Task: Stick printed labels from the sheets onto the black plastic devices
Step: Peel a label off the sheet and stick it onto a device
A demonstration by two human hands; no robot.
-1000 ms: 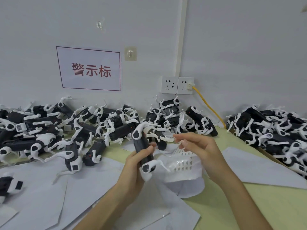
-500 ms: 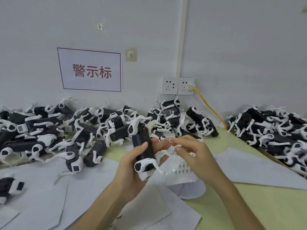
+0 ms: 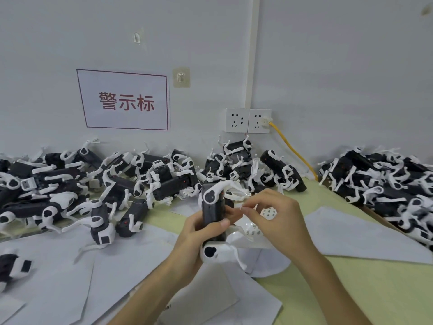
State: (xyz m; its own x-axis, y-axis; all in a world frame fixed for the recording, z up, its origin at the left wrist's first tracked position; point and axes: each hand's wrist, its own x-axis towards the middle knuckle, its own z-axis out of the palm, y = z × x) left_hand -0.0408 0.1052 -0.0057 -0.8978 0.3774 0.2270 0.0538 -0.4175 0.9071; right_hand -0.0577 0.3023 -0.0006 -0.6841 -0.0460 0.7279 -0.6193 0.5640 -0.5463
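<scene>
Our right grip (image 3: pixel 276 219) has moved off the white printed label sheet (image 3: pixel 255 231), apparently pinching a small white label (image 3: pixel 242 208) beside the black plastic device with white limbs (image 3: pixel 212 213). Our left grip (image 3: pixel 199 233) clasps that device upright above the green table (image 3: pixel 351 289). Pressing the label on likely comes next.

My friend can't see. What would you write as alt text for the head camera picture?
A person's left hand grips a black device upright while the right hand pinches a small label beside it, above a label sheet. Behind, heaps of similar devices lie along the wall on the green table.
</scene>
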